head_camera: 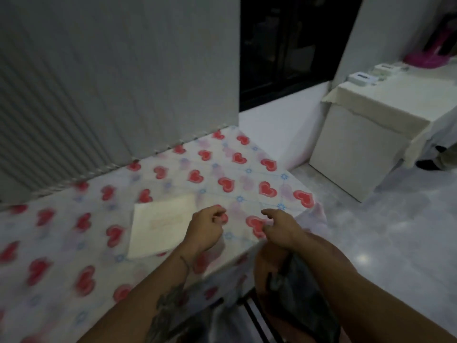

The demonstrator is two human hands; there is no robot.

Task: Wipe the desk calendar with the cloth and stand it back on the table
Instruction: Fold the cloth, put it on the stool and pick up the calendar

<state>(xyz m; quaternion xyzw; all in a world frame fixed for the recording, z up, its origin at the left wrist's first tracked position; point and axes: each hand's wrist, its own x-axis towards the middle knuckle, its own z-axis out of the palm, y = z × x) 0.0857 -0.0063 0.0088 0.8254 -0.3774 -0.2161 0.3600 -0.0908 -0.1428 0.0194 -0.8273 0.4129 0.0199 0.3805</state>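
Currently: both hands empty above the surface (61, 231); calendar not identifiable.

Your left hand (205, 229) is loosely curled, your right hand (279, 229) has fingers slackly spread, neither holding anything. A pale flat sheet (160, 224), either cloth or calendar, lies at 9 o'clock just beside your left hand, the nearer one, its long axis running 12-to-6.
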